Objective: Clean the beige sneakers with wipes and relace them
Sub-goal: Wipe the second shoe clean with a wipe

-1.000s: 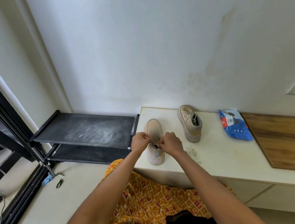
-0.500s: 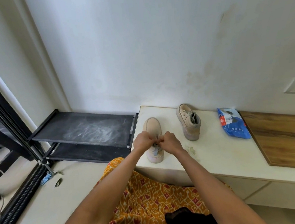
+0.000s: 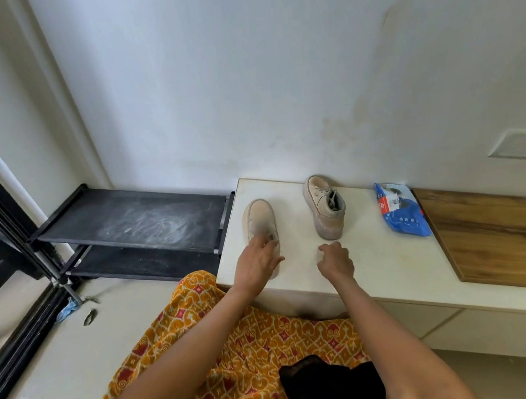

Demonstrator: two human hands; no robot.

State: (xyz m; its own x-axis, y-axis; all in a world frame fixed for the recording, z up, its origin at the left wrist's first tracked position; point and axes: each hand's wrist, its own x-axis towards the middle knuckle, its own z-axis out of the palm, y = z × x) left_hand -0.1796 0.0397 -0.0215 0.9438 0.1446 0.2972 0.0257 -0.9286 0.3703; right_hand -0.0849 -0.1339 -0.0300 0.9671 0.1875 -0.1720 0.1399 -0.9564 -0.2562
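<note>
Two beige sneakers stand on a white bench [image 3: 387, 264]. The left sneaker [image 3: 258, 214] points toe-away; my left hand [image 3: 257, 262] lies over its heel end, fingers stretched out and blurred, touching the shoe near its opening. The right sneaker [image 3: 323, 205] stands apart to the right with grey laces loose at its collar. My right hand [image 3: 335, 258] rests on the bench just in front of that shoe, fingers curled downward; whether it holds anything is hidden. A blue pack of wipes [image 3: 401, 213] lies further right.
A wooden board [image 3: 504, 230] covers the bench's right part. A black two-tier shoe rack [image 3: 132, 217] stands left of the bench against the wall. My lap in orange patterned cloth [image 3: 241, 366] carries a black object [image 3: 332, 388].
Both hands had been pinched together at the left sneaker's laces. They have separated: the right hand moved right onto the bench, the left spread out over the shoe.
</note>
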